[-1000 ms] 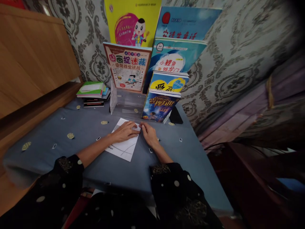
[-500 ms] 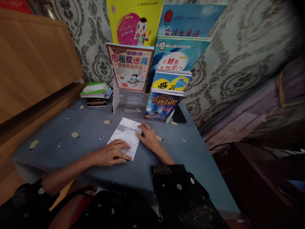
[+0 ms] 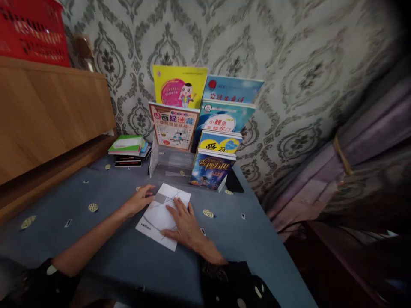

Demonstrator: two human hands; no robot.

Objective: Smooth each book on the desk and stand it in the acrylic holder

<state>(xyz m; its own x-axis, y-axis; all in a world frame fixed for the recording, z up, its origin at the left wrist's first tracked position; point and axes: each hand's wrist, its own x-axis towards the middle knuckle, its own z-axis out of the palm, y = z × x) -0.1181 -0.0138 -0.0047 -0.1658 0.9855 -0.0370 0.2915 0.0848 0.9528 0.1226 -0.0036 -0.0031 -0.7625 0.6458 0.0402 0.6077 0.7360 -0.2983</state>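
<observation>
A white booklet (image 3: 157,220) with grey curved lines and a grey block on its cover lies flat on the blue tablecloth. My right hand (image 3: 184,224) rests over its right side, fingers spread across the cover. At its upper left edge is my left hand (image 3: 141,200), fingers stretched out near or on the rim of the paper. Neither hand grips anything. Behind the booklet, a clear display stand (image 3: 154,159) holds several upright books, with a dark blue book (image 3: 212,171) in front on the right.
A stack of booklets (image 3: 128,145) sits at the back left beside a wooden cabinet (image 3: 54,115), which carries a red basket (image 3: 35,34). A black flat object (image 3: 235,182) lies right of the stand. Patterned wall behind; a curtain (image 3: 308,179) hangs right.
My left hand has moved from the booklet's lower part up to its upper left edge. My right hand has slid onto the cover. The view has tilted up, showing more wall.
</observation>
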